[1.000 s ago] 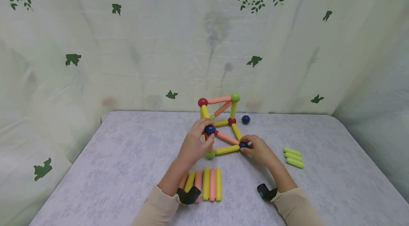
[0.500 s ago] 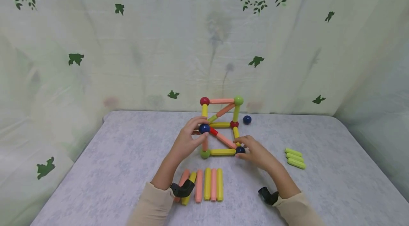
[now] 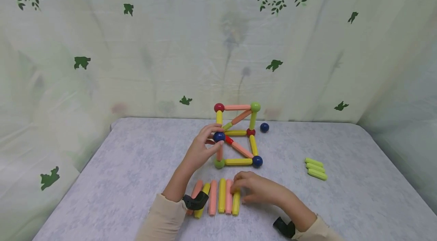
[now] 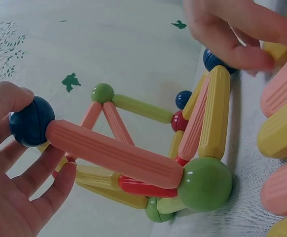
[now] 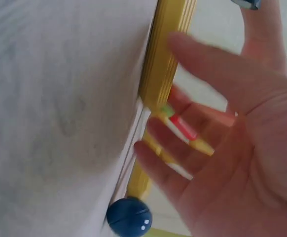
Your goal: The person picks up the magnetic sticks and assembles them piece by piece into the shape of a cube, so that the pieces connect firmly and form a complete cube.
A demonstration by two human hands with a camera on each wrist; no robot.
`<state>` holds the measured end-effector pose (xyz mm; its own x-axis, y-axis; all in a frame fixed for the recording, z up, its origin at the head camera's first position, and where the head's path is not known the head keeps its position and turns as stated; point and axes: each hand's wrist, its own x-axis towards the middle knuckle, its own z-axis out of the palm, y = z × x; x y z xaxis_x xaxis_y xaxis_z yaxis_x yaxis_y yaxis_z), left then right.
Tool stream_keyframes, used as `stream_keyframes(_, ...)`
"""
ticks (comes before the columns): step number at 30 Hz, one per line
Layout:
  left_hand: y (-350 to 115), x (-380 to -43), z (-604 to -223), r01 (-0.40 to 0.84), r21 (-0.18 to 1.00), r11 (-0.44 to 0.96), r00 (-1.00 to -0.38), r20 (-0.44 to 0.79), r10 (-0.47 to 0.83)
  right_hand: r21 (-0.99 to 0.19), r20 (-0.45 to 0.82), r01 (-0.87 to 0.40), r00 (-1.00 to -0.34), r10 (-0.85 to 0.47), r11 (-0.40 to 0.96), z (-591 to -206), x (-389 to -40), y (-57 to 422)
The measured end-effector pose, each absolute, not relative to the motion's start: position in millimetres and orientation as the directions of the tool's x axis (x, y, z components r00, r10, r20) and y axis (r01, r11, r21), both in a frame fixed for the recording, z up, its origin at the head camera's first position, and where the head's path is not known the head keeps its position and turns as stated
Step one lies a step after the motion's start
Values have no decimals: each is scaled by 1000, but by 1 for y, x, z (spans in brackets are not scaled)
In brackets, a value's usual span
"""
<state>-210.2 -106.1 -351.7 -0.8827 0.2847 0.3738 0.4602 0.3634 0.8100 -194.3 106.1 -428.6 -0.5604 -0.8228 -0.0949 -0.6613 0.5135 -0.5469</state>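
My left hand [image 3: 201,146] holds a blue ball [image 4: 32,121] between thumb and fingers. The ball tops a pink magnetic rod [image 4: 114,153] that rises from a green ball [image 4: 205,183] at the frame's near left corner. This frame of magnetic rods and balls stands on the table, with another blue ball [image 3: 257,161] at its near right corner. My right hand [image 3: 263,188] reaches over the right end of a row of rods. Its thumb and fingers lie about the outermost yellow rod [image 3: 236,204], fairly straight in the right wrist view; a firm grip does not show.
Several pink and yellow rods [image 3: 212,198] lie side by side in front of the frame, partly behind the left wrist camera [image 3: 196,201]. Light green rods [image 3: 315,169] lie at the right. A loose blue ball [image 3: 264,127] sits behind the frame. A leaf-patterned curtain [image 3: 153,44] hangs behind the table.
My right hand has left the near right blue ball and come down to the rod row; the end yellow rod has shifted slightly. Earlier, the frame moved slightly under my hands. My left hand keeps its ball.
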Motion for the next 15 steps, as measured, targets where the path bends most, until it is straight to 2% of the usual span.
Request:
stream_keyframes(4,-107,-216,-360,462,812,356,-882,381,276,-487,-133,-664,-585,-800,567,-426,-193,108)
stream_keyframes(6,-108,-222,-368,468,812,348,-880,390,272,-530,-165,-623,-589,-791,575,-422,-195,111)
stream_keyframes(9,-109,-233,-382,471,812,344,-878,396,268,-654,-193,-505,-609,-770,563,-412,-201,120)
stream_keyframes(12,-110,-235,-386,480,807,344,-874,405,270,-746,-136,-416,-670,-730,520,-400,-208,128)
stream_keyframes(15,-111,-236,-387,484,803,349,-872,407,271,-746,-2,-435,-756,-655,504,-389,-215,132)
